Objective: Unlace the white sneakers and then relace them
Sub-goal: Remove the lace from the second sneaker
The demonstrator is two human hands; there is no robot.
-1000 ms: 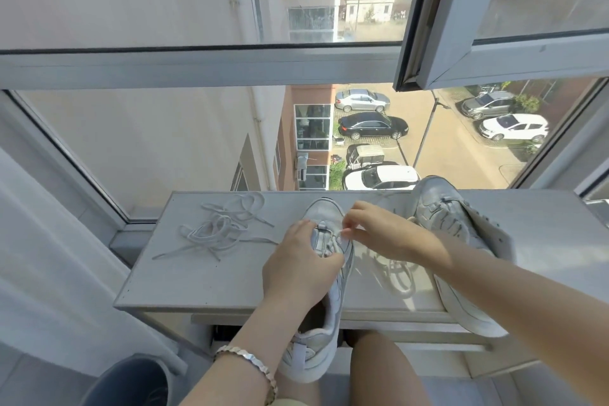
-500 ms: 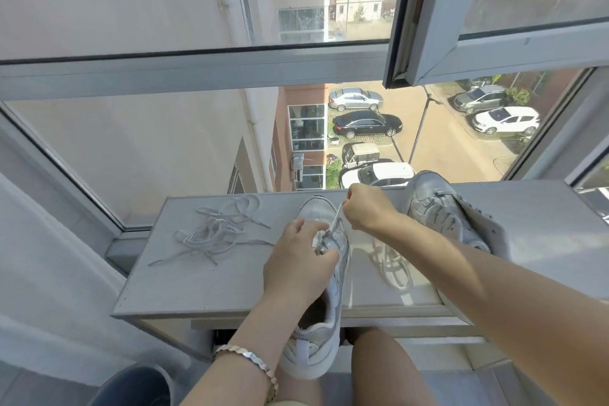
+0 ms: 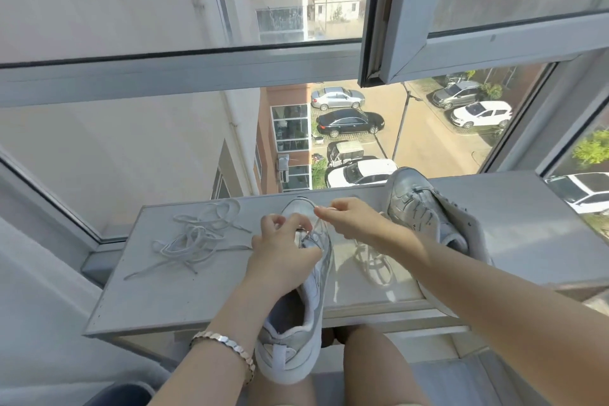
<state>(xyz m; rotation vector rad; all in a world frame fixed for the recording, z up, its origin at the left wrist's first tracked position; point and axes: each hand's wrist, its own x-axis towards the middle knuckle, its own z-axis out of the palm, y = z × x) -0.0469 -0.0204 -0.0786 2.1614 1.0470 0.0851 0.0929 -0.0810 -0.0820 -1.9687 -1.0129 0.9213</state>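
On the sill (image 3: 164, 300) by the window, a white sneaker (image 3: 313, 287) lay with its toe toward the glass and its heel hanging over the near edge, above the person's knees. The left hand (image 3: 280, 257) rested on its upper with the fingers curled in against the eyelets, gripping the shoe there; whether they also pinched a strand could not be told. The right hand (image 3: 352, 224) hovered just beside the toe, thumb and forefinger pressed together on the end of a lace (image 3: 317, 224), which ran as a thin line down to the eyelets. A bracelet (image 3: 227, 344) circled the left wrist. To the right, the other sneaker (image 3: 415, 204) lay tipped on its side with its toe toward the window and its sole facing right, partly behind the right forearm. A loose lace (image 3: 194, 237) lay in a tangled heap on the left part of the sill, apart from both shoes.
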